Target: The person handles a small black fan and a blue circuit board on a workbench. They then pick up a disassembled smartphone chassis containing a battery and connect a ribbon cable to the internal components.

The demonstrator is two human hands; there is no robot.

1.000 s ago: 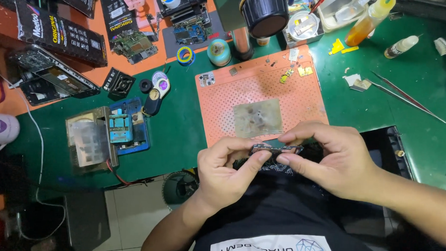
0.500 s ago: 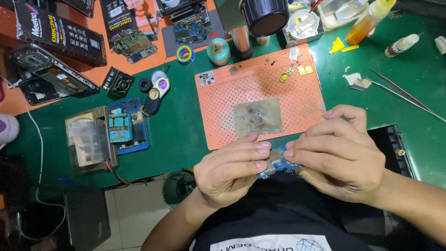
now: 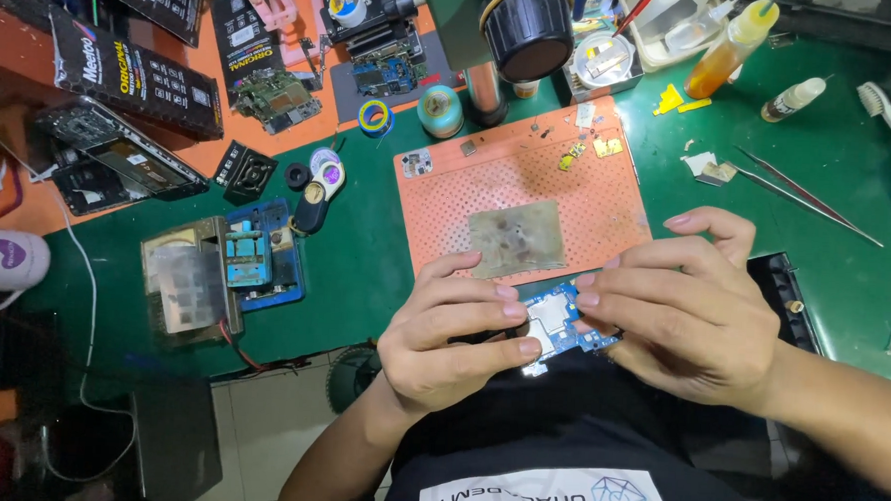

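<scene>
Both hands now expose more of the blue circuit board (image 3: 561, 321), pinched between left hand (image 3: 454, 331) and right hand (image 3: 685, 306) just below the orange mat (image 3: 608, 203), tilted up for inspection, seemingly.

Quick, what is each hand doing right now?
Left hand: closed on the small blue circuit board.
Right hand: fingers also pinch the same board, from its other side.

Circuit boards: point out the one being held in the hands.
The small blue circuit board with a silver shield, pinched between left hand and right hand at the bench edge. The other boards lie on the bench top.
</scene>
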